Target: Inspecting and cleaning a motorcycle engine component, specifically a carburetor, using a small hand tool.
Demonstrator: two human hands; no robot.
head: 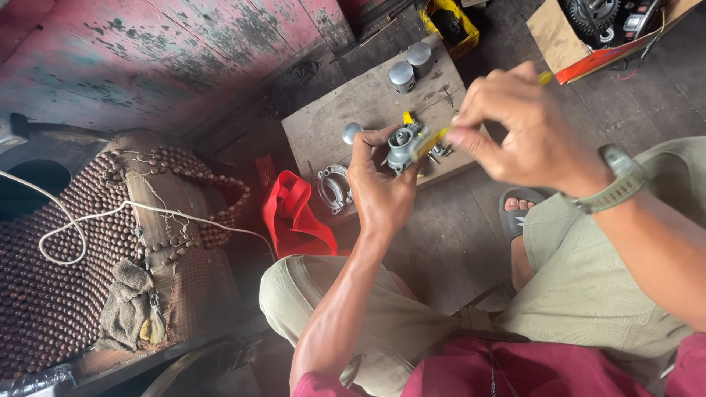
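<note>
**Small metal part held over the wooden board**

While the part is gripped above the board, the left hand (379,187) is raised from a bent forearm that rises between the knees, its back turned to the camera. Its fingers are curled tightly round a small grey metal engine part (403,145), which is held just above the near edge of the wooden board (323,125). A yellow-handled tool (435,137) is pressed against the part's right side. This tool is pinched between thumb and fingertips of the right hand (518,125), which is reached in from the right with the wrist bent and a grey-green watch (621,180) worn on it; the hand is blurred, so the exact grip cannot be told. On the board, a round metal knob (351,132) is seen near its left edge, a metal ring clamp (334,187) at its near left corner, and two metal pistons (410,66) by its far edge. A red cloth (294,217) is seen beside the near left corner.
</note>
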